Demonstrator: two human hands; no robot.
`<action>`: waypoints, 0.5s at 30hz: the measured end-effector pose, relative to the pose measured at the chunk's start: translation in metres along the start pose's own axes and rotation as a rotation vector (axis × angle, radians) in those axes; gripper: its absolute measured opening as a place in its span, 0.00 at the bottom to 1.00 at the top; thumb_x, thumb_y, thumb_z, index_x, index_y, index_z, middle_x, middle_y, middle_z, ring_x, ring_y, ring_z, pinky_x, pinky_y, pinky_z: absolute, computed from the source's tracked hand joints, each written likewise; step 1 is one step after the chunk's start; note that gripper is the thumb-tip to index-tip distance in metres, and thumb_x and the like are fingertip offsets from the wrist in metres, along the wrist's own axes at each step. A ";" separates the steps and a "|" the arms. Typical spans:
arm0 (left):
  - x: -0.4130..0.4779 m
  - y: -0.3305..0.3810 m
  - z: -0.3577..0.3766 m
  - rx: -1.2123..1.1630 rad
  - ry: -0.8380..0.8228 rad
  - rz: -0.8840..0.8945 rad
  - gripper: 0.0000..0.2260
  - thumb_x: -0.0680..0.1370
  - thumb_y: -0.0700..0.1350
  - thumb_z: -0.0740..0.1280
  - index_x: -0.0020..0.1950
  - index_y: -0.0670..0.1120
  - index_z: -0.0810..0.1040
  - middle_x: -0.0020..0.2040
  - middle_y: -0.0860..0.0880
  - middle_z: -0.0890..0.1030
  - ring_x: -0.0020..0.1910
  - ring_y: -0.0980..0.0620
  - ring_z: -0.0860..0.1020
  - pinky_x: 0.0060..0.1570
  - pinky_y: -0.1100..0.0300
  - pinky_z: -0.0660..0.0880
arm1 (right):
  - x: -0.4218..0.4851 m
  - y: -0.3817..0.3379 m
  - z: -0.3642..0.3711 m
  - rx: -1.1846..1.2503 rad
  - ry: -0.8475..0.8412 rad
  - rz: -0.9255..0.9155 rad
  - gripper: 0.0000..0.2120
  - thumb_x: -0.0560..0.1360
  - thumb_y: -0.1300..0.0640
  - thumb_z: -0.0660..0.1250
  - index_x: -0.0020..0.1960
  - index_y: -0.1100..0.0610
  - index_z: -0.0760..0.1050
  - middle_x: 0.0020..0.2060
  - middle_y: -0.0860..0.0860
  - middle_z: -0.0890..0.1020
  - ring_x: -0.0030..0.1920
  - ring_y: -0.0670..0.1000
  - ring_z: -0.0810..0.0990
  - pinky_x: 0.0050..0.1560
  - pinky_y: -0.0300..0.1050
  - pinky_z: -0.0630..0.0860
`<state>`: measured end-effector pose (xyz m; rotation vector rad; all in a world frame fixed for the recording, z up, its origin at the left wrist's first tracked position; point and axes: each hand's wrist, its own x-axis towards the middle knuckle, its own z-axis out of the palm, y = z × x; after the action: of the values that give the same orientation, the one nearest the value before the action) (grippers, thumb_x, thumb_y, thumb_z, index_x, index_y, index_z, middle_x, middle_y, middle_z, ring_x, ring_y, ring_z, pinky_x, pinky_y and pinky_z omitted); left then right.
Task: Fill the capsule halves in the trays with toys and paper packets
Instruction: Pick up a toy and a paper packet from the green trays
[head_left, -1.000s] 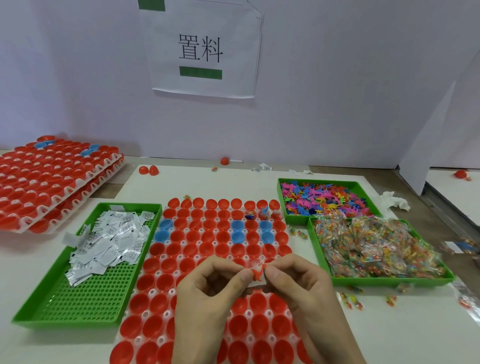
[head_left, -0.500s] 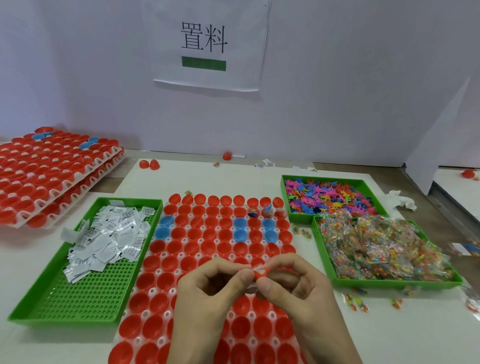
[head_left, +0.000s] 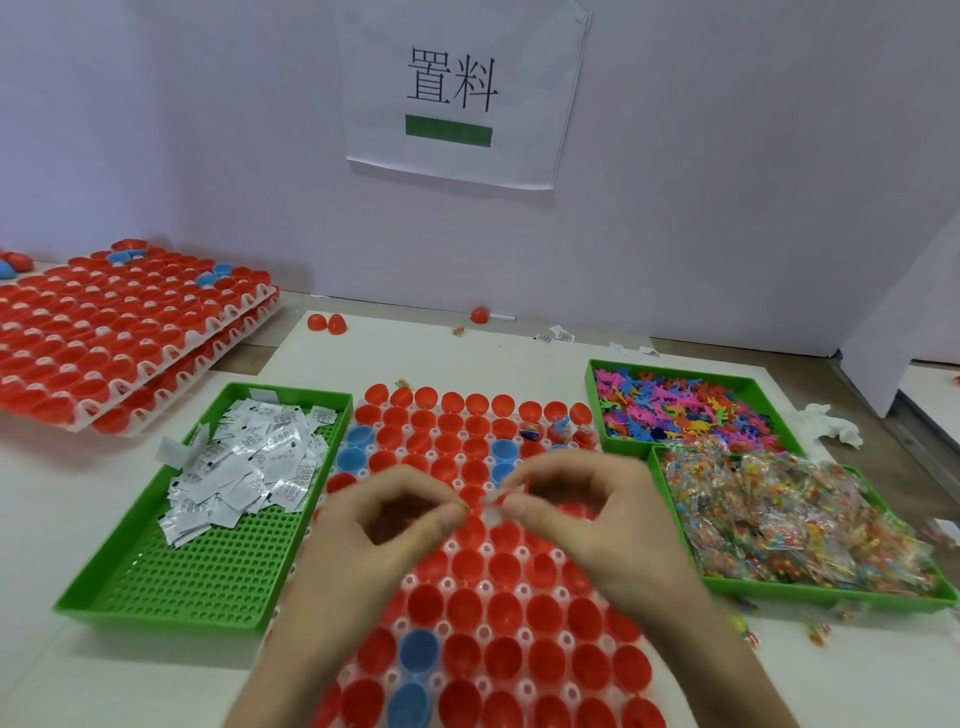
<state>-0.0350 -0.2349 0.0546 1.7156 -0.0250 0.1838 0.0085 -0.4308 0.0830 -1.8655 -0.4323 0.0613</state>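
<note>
At the far left of the desk (head_left: 57, 525), two stacked trays (head_left: 218, 332) of red halves, a few of them blue, lie by the wall. Next is a green tray (head_left: 156, 613) with a heap of white packets (head_left: 249, 457) in its far half; its near half shows bare perforated floor. Behind it, two loose red halves (head_left: 327, 323) sit on the desk. Just beside the green tray, in the middle, lies the white tray (head_left: 484, 586) of capsule halves (head_left: 501, 566), open side up, mostly red with some blue. A few halves near its far right corner hold coloured fillings (head_left: 558, 428). Both hands hover over the middle of this tray, fingers curled. The left hand (head_left: 379, 535) and the right hand (head_left: 592, 519) meet fingertip to fingertip, each pinching between thumb and forefinger a small pale piece (head_left: 491, 500), too blurred to tell what it is. A paper sign (head_left: 457, 93) hangs on the wall above. To the right, the far tray (head_left: 593, 395) is full of loose toys (head_left: 680, 410) in pink, blue, orange and green. Touching its near edge, the near tray (head_left: 831, 598) is heaped with bagged toys (head_left: 789, 525) in clear wrappers. A crumpled tissue (head_left: 831, 428) lies beyond these two trays, and a few stray bags (head_left: 818, 631) lie on the desk in front of the near tray
</note>
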 end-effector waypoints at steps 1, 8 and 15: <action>0.008 -0.007 -0.017 0.137 0.017 0.006 0.05 0.71 0.50 0.73 0.45 0.58 0.85 0.45 0.56 0.86 0.44 0.59 0.83 0.44 0.65 0.80 | 0.011 0.001 -0.004 -0.082 0.057 -0.026 0.07 0.71 0.59 0.77 0.42 0.47 0.85 0.40 0.41 0.86 0.43 0.42 0.84 0.46 0.30 0.77; 0.054 -0.071 -0.112 0.768 0.232 -0.231 0.13 0.80 0.43 0.70 0.64 0.47 0.81 0.70 0.46 0.77 0.73 0.45 0.69 0.73 0.43 0.62 | 0.104 0.029 -0.023 -0.523 0.146 -0.112 0.06 0.72 0.53 0.76 0.39 0.43 0.82 0.34 0.37 0.82 0.41 0.41 0.81 0.49 0.38 0.79; 0.054 -0.085 -0.117 0.724 0.289 -0.217 0.11 0.74 0.49 0.76 0.54 0.53 0.83 0.70 0.49 0.77 0.78 0.40 0.60 0.73 0.30 0.53 | 0.142 0.068 -0.005 -0.780 -0.039 -0.032 0.02 0.74 0.52 0.73 0.43 0.45 0.83 0.37 0.38 0.79 0.47 0.44 0.78 0.65 0.57 0.70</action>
<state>0.0160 -0.1023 -0.0049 2.3745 0.4930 0.3018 0.1596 -0.4084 0.0457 -2.6236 -0.5620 -0.1096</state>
